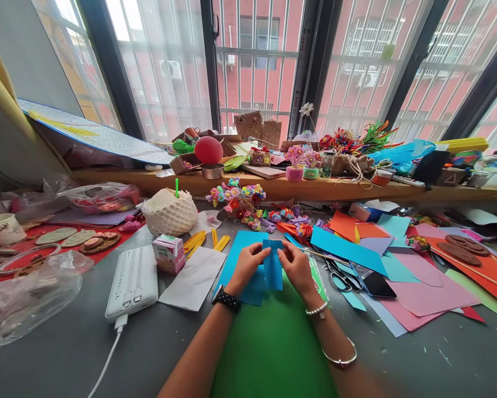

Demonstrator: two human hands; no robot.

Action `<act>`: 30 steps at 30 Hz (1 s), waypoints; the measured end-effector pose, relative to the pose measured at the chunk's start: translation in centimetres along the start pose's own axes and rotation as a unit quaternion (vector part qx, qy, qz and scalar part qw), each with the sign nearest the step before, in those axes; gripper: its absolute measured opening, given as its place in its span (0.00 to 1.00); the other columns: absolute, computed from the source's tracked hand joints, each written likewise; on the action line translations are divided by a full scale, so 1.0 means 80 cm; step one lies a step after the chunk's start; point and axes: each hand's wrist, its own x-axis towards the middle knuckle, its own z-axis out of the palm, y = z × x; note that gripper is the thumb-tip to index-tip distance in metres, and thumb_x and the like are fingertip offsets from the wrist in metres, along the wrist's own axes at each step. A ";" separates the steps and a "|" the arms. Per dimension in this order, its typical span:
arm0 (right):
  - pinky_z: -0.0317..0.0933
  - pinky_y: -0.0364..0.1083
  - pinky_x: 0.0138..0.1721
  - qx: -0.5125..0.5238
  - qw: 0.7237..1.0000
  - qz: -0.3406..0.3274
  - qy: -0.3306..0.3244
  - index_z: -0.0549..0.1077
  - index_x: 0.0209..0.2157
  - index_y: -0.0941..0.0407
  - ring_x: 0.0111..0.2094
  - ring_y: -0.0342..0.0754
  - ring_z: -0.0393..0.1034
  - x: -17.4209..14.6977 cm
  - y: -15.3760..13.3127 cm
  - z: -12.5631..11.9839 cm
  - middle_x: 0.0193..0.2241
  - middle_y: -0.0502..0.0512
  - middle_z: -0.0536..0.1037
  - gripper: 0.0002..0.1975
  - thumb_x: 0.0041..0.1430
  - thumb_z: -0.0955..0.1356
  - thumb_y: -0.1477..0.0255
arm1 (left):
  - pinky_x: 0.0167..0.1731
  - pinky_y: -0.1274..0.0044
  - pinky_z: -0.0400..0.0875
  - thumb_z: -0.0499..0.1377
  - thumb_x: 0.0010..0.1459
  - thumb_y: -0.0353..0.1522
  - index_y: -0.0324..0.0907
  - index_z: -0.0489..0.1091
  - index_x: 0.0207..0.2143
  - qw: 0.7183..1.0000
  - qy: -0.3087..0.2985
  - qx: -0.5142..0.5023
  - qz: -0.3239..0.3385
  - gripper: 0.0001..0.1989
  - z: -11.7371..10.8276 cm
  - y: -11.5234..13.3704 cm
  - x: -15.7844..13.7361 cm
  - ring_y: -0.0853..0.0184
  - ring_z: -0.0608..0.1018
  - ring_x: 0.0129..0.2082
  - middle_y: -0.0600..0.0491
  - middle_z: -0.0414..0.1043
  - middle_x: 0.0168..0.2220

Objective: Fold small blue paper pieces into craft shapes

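Note:
A small strip of blue paper (273, 271) with a crease down its length is held upright between my hands. My left hand (250, 264) pinches its left edge between thumb and fingers. On the other side, my right hand (297, 265) grips the upper right edge in the same way. Beneath them lies a larger blue sheet (237, 249), partly covered by my left hand. A green sheet (273, 348) spreads under my forearms. Right of my right hand are scissors (343, 276) and a dark phone (375, 282).
Coloured paper sheets (430, 282) overlap on the right. To the left are a white power bank (134, 282) with a cable, a small pink carton (168, 254), a netted coconut (170, 213) and a white paper (194, 276). Craft flowers (235, 199) stand before the cluttered wooden sill (182, 187).

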 end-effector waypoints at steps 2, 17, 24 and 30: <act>0.58 0.41 0.23 0.005 1.000 0.002 0.006 0.67 0.42 0.61 0.21 0.43 0.63 -0.001 -0.002 -0.001 0.21 0.52 0.69 0.17 0.51 0.60 0.69 | 0.23 0.81 0.60 0.60 0.39 0.36 0.37 0.69 0.27 1.000 0.001 -0.017 -0.014 0.13 0.000 0.001 -0.001 0.71 0.68 0.24 0.54 0.68 0.24; 0.60 0.43 0.34 -0.022 0.993 -0.114 -0.018 0.67 0.44 0.54 0.32 0.45 0.65 -0.002 0.003 -0.001 0.32 0.54 0.71 0.17 0.53 0.58 0.75 | 0.16 0.84 0.52 0.60 0.37 0.41 0.38 0.63 0.19 0.995 0.031 -0.074 -0.051 0.15 -0.004 0.003 -0.006 0.78 0.59 0.14 0.61 0.56 0.14; 0.57 0.45 0.44 -0.034 0.988 -0.147 -0.038 0.65 0.47 0.51 0.42 0.46 0.62 -0.001 0.002 -0.002 0.40 0.53 0.69 0.24 0.48 0.57 0.82 | 0.14 0.84 0.50 0.62 0.35 0.39 0.37 0.65 0.20 0.989 0.028 -0.137 -0.054 0.14 -0.003 0.004 -0.006 0.80 0.58 0.13 0.62 0.56 0.13; 0.54 0.47 0.49 -0.036 0.983 -0.167 -0.060 0.64 0.47 0.51 0.47 0.46 0.60 0.000 0.001 -0.001 0.44 0.51 0.68 0.26 0.47 0.56 0.84 | 0.17 0.84 0.57 0.63 0.34 0.39 0.37 0.68 0.23 0.988 0.028 -0.143 -0.056 0.16 -0.006 -0.001 -0.003 0.78 0.63 0.15 0.59 0.61 0.16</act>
